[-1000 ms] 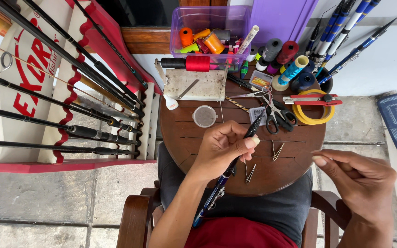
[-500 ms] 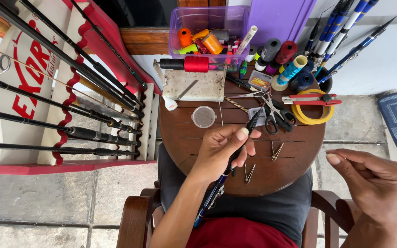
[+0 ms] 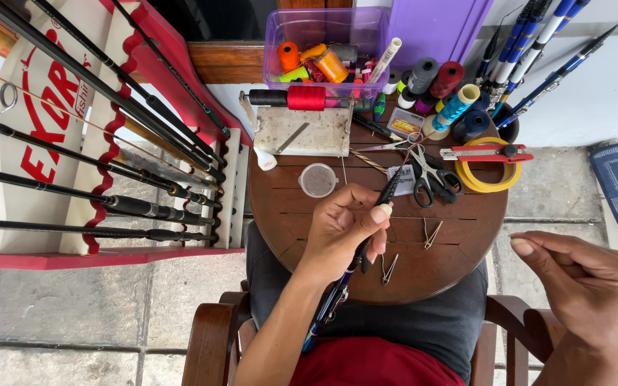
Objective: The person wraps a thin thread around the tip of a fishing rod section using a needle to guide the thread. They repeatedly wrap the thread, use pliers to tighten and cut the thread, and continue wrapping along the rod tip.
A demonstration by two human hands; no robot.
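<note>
rod section held over the round table

over the round wooden table [image 3: 459,236], the left hand [image 3: 341,229] is closed around a slim dark rod section [image 3: 366,236], thumb pressed along its top and fingers curled under it. the rod section runs on a slant, its thin tip up near the scissors [image 3: 434,179] and its thicker blue-marked end down past the wrist toward the person's lap. the right hand [image 3: 584,282] hangs off the table's right edge, above the chair arm [image 3: 520,325], with thumb and forefinger drawn together; whether anything is pinched between them cannot be told.

just below the left hand a small metal rod guide [image 3: 389,269] lies on the table, and a second metal guide [image 3: 432,234] lies a little to its right. a small clear round lid [image 3: 317,179] sits near the table's upper left, beside a pale work block [image 3: 305,132] with a red thread spool [image 3: 306,98] above it. a yellow tape roll [image 3: 488,171] and a red-handled cutter [image 3: 484,153] lie at the upper right. a purple plastic bin [image 3: 323,32] with spools stands at the far edge. at left, dark fishing rods [image 3: 109,204] rest in a red and white rack [image 3: 73,257]
</note>
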